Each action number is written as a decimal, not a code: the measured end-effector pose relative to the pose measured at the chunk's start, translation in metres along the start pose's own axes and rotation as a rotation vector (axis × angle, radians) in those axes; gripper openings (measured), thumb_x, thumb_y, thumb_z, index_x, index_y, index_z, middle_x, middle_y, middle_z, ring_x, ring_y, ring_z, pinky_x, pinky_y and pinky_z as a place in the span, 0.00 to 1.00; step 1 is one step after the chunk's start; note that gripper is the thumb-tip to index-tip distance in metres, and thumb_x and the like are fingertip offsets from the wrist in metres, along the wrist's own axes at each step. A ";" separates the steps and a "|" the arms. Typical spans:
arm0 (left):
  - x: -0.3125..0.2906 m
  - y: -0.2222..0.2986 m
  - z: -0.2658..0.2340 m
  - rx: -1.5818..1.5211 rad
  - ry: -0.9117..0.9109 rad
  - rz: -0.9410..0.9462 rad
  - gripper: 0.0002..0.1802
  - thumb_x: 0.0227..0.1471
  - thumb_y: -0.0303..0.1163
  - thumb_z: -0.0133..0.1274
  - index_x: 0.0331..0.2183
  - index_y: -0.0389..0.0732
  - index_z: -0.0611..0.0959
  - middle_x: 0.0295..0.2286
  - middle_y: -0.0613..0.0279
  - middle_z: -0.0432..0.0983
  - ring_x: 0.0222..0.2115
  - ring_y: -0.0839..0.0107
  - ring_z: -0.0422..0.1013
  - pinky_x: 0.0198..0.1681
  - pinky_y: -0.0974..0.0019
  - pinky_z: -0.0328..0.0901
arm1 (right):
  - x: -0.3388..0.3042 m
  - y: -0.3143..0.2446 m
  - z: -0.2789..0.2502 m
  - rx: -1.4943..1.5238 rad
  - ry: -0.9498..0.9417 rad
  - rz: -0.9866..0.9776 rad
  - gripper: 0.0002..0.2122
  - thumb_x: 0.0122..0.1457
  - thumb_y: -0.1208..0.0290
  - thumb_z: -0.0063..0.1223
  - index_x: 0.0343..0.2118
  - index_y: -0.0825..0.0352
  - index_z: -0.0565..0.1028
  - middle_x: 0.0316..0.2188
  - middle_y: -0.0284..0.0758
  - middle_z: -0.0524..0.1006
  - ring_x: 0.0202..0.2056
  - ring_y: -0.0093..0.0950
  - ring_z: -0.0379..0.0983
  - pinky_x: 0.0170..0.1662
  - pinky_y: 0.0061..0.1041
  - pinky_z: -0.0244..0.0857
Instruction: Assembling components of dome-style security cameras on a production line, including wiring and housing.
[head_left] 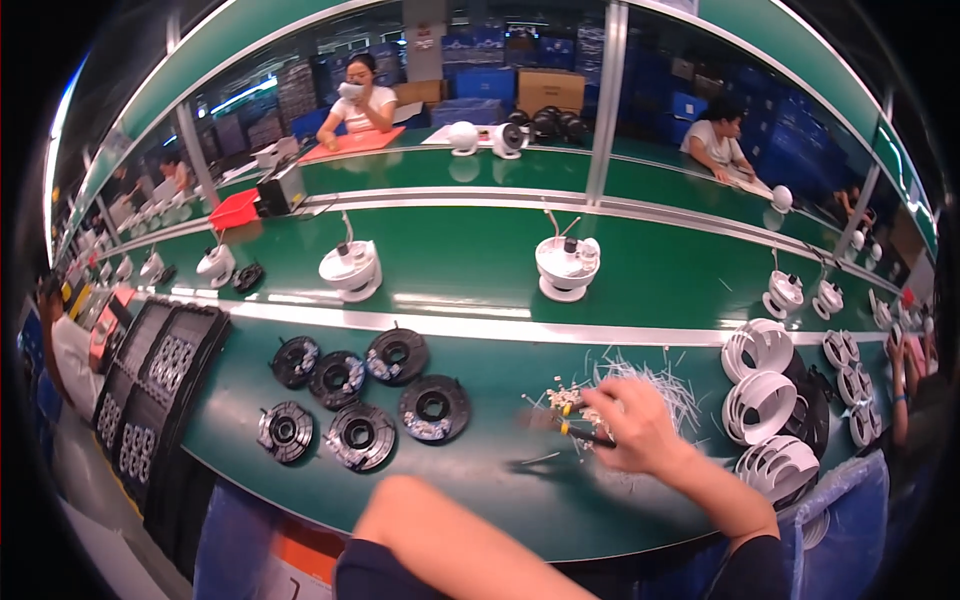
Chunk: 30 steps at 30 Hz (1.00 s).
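Right hand (632, 420), one: curled round yellow-and-black pliers (592, 437). Left hand: out of view, state unknown to me. I'd keep the pliers' tips clear of loose white strips (672, 385).

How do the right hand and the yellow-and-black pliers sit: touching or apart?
Touching. The head view shows the right hand gripping the pliers, their handles running in under the fingers.

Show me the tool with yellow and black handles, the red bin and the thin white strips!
Tool (590, 436): head view, on its lower handle.
Red bin (234, 212): head view, on its side.
Thin white strips (672, 388): head view, on the pile's right part.
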<state>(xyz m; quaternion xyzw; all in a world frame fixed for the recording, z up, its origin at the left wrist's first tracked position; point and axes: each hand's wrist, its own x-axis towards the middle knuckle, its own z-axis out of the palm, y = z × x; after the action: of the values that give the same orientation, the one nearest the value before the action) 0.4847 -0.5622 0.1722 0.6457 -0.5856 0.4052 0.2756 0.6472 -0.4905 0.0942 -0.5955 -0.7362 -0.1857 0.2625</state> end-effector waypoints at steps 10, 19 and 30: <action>-0.201 -0.145 -0.131 0.512 -0.438 -0.596 0.06 0.34 0.27 0.47 0.23 0.39 0.72 0.22 0.59 0.68 0.23 0.65 0.67 0.26 0.65 0.63 | 0.086 0.202 -0.049 -0.488 0.049 0.046 0.22 0.26 0.79 0.52 0.33 0.71 0.66 0.27 0.40 0.64 0.32 0.37 0.61 0.36 0.30 0.59; -0.305 -0.283 -0.224 0.859 -0.225 -1.250 0.15 0.33 0.21 0.54 0.31 0.40 0.76 0.34 0.60 0.70 0.36 0.61 0.66 0.39 0.64 0.63 | 0.117 0.304 0.011 -0.692 -0.245 -0.031 0.19 0.26 0.74 0.57 0.28 0.66 0.67 0.27 0.36 0.65 0.32 0.31 0.62 0.40 0.27 0.54; -0.307 -0.357 -0.221 0.909 -0.264 -1.244 0.04 0.39 0.28 0.51 0.20 0.40 0.79 0.19 0.55 0.73 0.20 0.58 0.69 0.24 0.62 0.64 | 0.120 0.344 0.037 -0.505 -0.450 -0.119 0.23 0.26 0.74 0.56 0.33 0.67 0.68 0.29 0.36 0.65 0.37 0.33 0.62 0.52 0.35 0.50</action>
<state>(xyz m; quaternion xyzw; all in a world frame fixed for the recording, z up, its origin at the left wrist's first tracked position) 0.7946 -0.1569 0.0703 0.9477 0.0794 0.2963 0.0885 0.9579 -0.2992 0.1239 -0.6238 -0.7398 -0.2412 -0.0734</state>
